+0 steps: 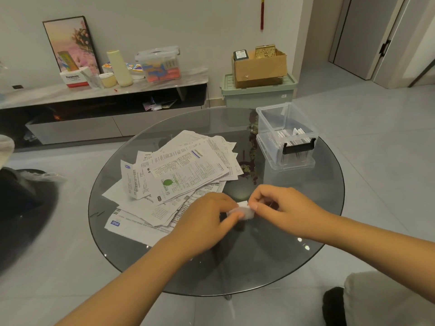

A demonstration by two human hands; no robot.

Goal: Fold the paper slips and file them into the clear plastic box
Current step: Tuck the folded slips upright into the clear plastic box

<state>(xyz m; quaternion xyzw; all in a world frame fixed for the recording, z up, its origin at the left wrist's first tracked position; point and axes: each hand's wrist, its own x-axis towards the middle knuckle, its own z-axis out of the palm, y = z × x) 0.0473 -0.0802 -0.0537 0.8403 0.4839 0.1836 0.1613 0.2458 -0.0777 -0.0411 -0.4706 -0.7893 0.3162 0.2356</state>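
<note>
A small folded white paper slip (244, 211) is held between both hands over the front of the round glass table (270, 262). My left hand (207, 220) pinches its left side and my right hand (280, 205) pinches its right end. A loose pile of printed paper slips (179, 177) lies on the table's left half. The clear plastic box (286, 135) with a black latch stands open at the table's far right, with several folded slips standing inside it.
A low TV cabinet (106, 95) along the wall carries a tissue box, a cream cylinder and a clear storage tub. A green bin (259, 95) with a cardboard box on top stands behind the table. A dark seat (21, 208) is at left.
</note>
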